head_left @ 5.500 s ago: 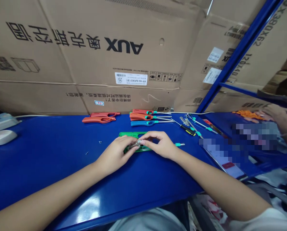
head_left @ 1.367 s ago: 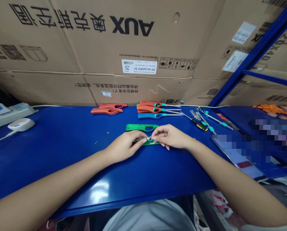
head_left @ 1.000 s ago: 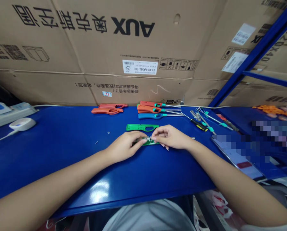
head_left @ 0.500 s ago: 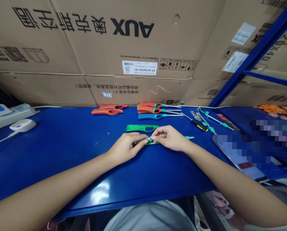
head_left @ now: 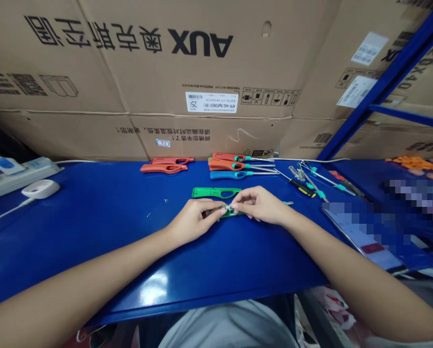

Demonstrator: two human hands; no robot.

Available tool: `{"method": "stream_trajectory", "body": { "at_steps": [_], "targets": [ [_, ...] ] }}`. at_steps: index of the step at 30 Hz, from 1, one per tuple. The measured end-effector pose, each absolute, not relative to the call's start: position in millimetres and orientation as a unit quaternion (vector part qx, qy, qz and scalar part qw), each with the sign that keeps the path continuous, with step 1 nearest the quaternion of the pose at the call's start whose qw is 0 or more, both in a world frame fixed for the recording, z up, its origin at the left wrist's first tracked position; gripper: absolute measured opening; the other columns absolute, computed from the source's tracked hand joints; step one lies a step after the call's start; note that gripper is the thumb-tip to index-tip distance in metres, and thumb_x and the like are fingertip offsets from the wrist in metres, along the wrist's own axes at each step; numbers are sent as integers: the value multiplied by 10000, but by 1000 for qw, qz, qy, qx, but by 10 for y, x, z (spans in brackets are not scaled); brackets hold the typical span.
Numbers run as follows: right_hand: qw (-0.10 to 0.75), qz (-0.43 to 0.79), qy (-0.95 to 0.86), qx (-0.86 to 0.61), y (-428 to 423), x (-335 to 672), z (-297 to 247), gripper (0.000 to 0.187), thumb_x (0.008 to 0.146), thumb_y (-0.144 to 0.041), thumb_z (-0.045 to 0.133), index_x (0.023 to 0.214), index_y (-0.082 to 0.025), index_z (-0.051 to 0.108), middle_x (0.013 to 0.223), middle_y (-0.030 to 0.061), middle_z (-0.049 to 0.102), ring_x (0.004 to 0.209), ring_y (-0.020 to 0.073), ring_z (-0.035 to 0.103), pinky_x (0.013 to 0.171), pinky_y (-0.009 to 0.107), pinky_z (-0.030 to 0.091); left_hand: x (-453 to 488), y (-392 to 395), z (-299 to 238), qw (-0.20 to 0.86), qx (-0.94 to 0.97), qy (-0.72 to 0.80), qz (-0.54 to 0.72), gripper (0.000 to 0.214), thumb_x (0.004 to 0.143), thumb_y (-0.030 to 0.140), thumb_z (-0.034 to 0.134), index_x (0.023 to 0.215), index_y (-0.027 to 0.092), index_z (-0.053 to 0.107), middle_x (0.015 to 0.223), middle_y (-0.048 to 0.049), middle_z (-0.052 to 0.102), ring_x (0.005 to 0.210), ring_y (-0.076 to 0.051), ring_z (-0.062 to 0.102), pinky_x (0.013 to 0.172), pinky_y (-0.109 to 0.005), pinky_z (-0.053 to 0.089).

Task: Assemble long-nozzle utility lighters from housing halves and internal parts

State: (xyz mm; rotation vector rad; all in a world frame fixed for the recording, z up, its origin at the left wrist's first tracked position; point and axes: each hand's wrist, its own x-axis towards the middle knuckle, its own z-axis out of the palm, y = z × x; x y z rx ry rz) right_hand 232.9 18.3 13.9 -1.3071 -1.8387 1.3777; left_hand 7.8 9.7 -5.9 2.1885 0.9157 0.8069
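My left hand point(head_left: 189, 221) is closed around a small translucent lighter tank point(head_left: 212, 211), its white-tipped end pointing right. The fingertips of my right hand point(head_left: 263, 205) pinch at that white tip; whatever tiny part lies between them is hidden. Under both hands is a green lighter shell half point(head_left: 224, 215), mostly covered, with a metal tube point(head_left: 289, 203) showing past my right hand. Just behind lies another green shell half point(head_left: 202, 192), flat on the blue table. Two small screws point(head_left: 166, 200) or pins rest to the left.
Red shell halves point(head_left: 164, 167) lie at the back. Beside them are red, orange and blue lighters point(head_left: 228, 175) with metal tubes. A black-yellow screwdriver point(head_left: 303, 188), spare tubes point(head_left: 328, 181) and a phone-like device point(head_left: 361, 237) lie right. A power strip point(head_left: 28, 176) sits left; cartons point(head_left: 129, 96) stand behind.
The view has shifted slightly. My right fingers have moved a little and still pinch at the tank's tip; my left hand keeps its hold.
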Motion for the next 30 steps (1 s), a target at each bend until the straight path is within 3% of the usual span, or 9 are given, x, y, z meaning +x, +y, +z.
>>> {"method": "stream_trajectory", "body": {
  "at_steps": [5, 10, 20, 30],
  "targets": [
    [265, 453, -720, -454, 212, 2407, 167, 262, 775, -407, 717, 820, -149, 724, 742, 30, 687, 645, 127, 568, 609, 251, 435, 74, 75, -60, 309, 826, 351, 314, 261, 984, 346, 564, 1092, 216, 763, 904, -27, 760, 722, -147, 650, 628, -227, 461],
    [277, 435, -724, -458, 195, 2353, 116, 203, 798, -349, 669, 809, -150, 711, 749, 29, 670, 668, 139, 553, 647, 270, 426, 55, 76, -77, 300, 824, 366, 311, 272, 987, 355, 563, 1093, 197, 756, 897, -34, 753, 680, -137, 620, 607, -231, 439],
    [294, 409, -725, -470, 164, 2302, 95, 187, 823, -339, 630, 809, -157, 664, 680, -3, 574, 603, 117, 451, 574, 252, 356, 60, 89, -80, 313, 816, 355, 333, 257, 977, 332, 581, 1083, 190, 767, 860, -25, 751, 677, -128, 619, 581, -213, 425],
    [288, 407, -720, -482, 167, 2283, 65, 191, 837, -326, 610, 836, -149, 681, 691, 5, 589, 597, 119, 448, 574, 261, 361, 60, 84, -86, 311, 818, 350, 335, 247, 974, 300, 595, 1124, 197, 763, 838, -20, 749, 667, -117, 612, 567, -199, 417]
  ]
}}
